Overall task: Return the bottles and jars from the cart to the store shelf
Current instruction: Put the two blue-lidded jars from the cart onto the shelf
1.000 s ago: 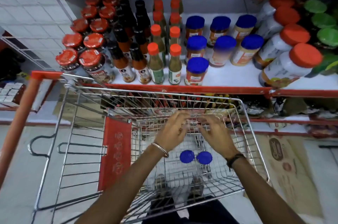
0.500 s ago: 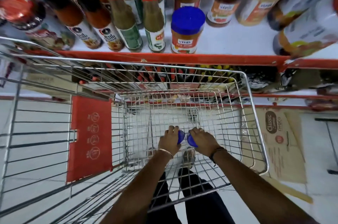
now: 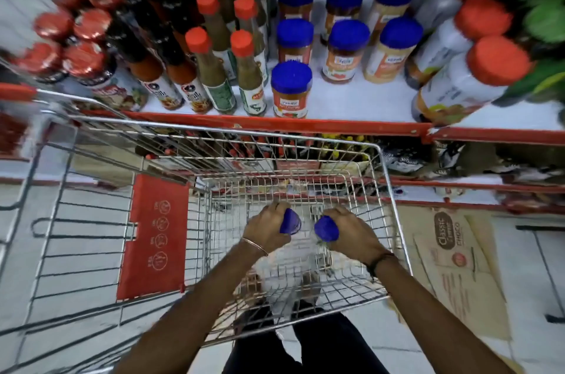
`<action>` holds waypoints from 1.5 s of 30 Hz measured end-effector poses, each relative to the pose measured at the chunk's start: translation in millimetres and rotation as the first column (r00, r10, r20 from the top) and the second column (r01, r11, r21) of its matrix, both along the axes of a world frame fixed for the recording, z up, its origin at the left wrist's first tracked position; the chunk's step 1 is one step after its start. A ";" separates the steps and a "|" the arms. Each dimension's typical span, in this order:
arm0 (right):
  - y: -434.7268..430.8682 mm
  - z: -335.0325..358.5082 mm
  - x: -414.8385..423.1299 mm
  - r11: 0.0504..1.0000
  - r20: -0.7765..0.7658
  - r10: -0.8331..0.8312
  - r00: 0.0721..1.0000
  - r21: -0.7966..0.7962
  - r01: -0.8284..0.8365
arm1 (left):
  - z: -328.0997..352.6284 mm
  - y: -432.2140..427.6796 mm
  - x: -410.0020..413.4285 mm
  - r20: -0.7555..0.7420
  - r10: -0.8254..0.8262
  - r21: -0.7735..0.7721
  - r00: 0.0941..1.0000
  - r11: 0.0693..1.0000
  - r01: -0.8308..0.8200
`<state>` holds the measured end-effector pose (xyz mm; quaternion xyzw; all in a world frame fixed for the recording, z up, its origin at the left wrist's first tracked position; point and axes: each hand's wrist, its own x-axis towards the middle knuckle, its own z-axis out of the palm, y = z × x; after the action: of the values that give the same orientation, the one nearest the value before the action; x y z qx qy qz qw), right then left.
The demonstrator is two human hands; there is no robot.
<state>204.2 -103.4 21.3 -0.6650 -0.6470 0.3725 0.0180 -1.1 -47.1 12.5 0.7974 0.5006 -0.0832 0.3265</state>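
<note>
Both my hands are inside the wire cart (image 3: 393,190), each wrapped around a jar with a blue lid. My left hand (image 3: 266,228) grips the left jar (image 3: 290,221); my right hand (image 3: 351,234) grips the right jar (image 3: 326,228). Only the blue lids show, the jar bodies are hidden by my fingers and blur. Both jars are lifted a little above the cart's floor. Straight ahead, the white store shelf (image 3: 351,104) with a red front edge carries several matching blue-lidded jars (image 3: 291,87) in rows.
On the shelf, orange-capped sauce bottles (image 3: 214,68) stand left of the blue-lidded jars, and large orange-capped white jars (image 3: 470,77) lie at the right. A red child-seat flap (image 3: 154,239) is at the cart's left. Cardboard (image 3: 452,266) lies on the floor at the right.
My hands went down into the cart, closed on the two blue-lidded jars and have started lifting them. The camera tilted back up toward the shelf.
</note>
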 end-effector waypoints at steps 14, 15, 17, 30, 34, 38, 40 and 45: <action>61.7 223.3 77.9 0.895 0.038 -0.073 0.997 0.444 0.048 | 204.7 65.1 70.4 0.270 -0.193 0.460 0.943 0.887 0.050; 69.0 229.0 82.8 0.882 0.043 -0.079 0.996 0.468 0.050 | 210.0 72.3 77.1 0.275 -0.198 0.486 0.941 0.873 0.042; 84.0 234.8 93.4 0.862 0.057 -0.090 0.994 0.505 0.049 | 215.5 86.2 90.0 0.297 -0.184 0.512 0.937 0.859 0.007; 150.8 202.0 124.9 0.904 0.128 -0.098 0.987 0.427 0.035 | 195.0 150.2 138.6 0.194 -0.190 0.436 0.963 0.896 0.089; 154.7 202.8 128.9 0.929 0.111 -0.083 0.990 0.368 0.036 | 196.6 157.2 143.4 0.154 -0.228 0.390 0.961 0.908 0.153; 150.9 203.2 126.8 0.937 0.065 -0.058 0.996 0.349 0.032 | 194.4 159.4 146.3 0.133 -0.260 0.357 0.957 0.913 0.199; 148.6 203.9 124.5 0.940 0.080 -0.069 0.994 0.339 0.038 | 194.6 160.2 146.5 0.124 -0.261 0.343 0.957 0.916 0.206; 138.9 214.2 113.2 0.925 0.101 -0.145 0.984 0.367 0.099 | 207.4 151.3 132.3 0.189 -0.267 0.332 0.945 0.923 0.194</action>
<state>317.4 35.5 235.5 -0.7116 -0.6614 0.2030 0.1219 131.2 104.2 219.9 0.8963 0.3683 0.0509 0.2416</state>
